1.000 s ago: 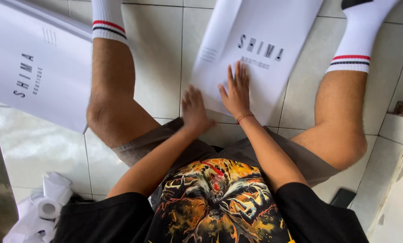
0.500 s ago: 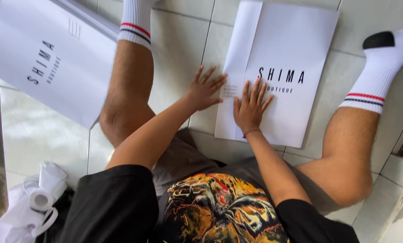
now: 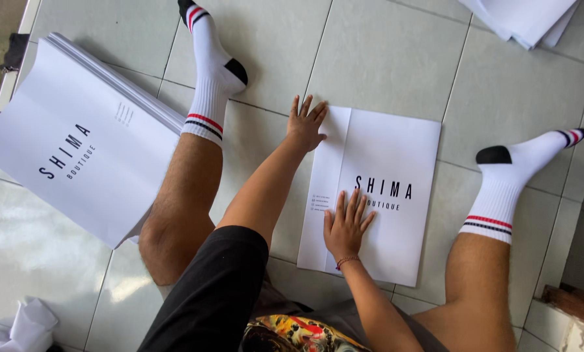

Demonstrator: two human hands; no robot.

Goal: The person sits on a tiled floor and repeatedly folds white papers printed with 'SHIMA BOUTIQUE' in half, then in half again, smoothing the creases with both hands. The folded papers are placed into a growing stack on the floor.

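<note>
flat white printed bag [image 3: 383, 195] between the legs; stack of white bags [image 3: 76, 150] far left; more white sheets [image 3: 523, 19] top right

The left hand [image 3: 307, 124] lies flat on the upper left corner of a white folded sheet [image 3: 396, 163] on the tiled floor [image 3: 383, 58], the right hand [image 3: 347, 225] presses its lower part, and a stack of similar sheets [image 3: 76, 137] lies beside the left leg [image 3: 187, 176].
</note>
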